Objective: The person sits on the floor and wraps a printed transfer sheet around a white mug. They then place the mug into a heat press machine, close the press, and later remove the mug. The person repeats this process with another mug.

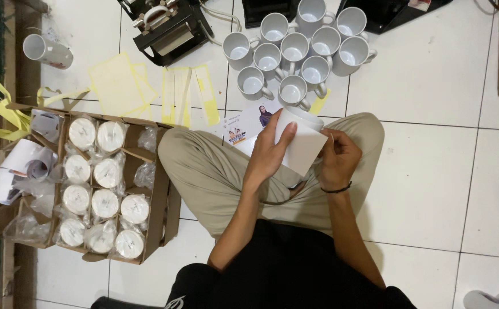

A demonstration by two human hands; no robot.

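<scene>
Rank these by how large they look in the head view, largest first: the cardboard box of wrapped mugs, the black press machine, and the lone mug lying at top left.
1. cardboard box
2. black press machine, partly cut off by the frame
3. lone mug

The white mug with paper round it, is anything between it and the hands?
No. Both hands touch the paper-wrapped mug directly: left hand lies across the paper, right hand holds its other side.
</scene>
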